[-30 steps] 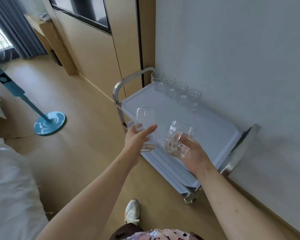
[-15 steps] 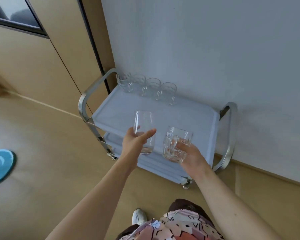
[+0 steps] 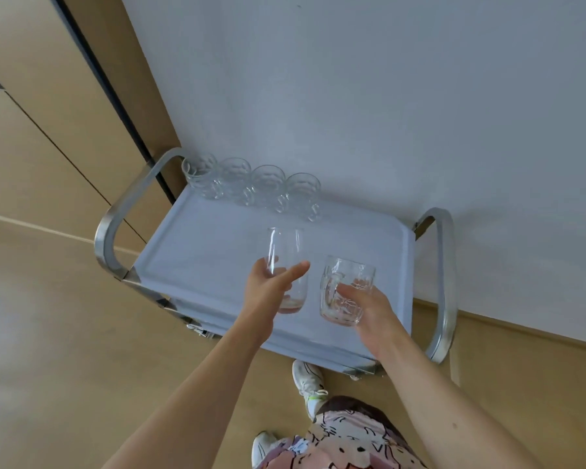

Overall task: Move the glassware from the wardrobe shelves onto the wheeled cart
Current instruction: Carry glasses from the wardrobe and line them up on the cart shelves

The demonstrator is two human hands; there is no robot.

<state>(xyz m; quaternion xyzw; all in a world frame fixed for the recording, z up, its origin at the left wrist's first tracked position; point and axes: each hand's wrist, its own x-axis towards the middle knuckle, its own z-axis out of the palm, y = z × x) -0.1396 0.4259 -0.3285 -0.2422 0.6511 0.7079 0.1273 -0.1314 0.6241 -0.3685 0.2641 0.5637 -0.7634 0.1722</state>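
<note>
Pale wall [image 3: 386,96] fills the upper right of the frame, with tan wooden panels [image 3: 48,113] at the upper left and a light wood floor [image 3: 48,333] below. Against the wall stands a wheeled cart [image 3: 197,252] with a light blue top and curved metal handles at both ends.

Four glass cups [image 3: 251,184] sit upright in a row along the cart's back edge, close together, running from the left handle toward the middle.

Both hands are raised over the front part of the cart top, near each other but apart. The left hand [image 3: 268,292] grips a tall plain glass [image 3: 286,269], thumb across its front and fingers wrapped behind its lower half. Its long axis runs nearly upright, mouth toward the top of the frame, base toward the bottom.

Just to its right, the right hand [image 3: 369,309] holds a glass mug [image 3: 345,292] with a patterned wall, fingers curled around its right side and the handle facing left. It also stands roughly upright, mouth up. Whether either one touches the cart top cannot be told.

At the bottom centre are white sneakers [image 3: 307,384] and patterned pink clothing [image 3: 335,441].
</note>
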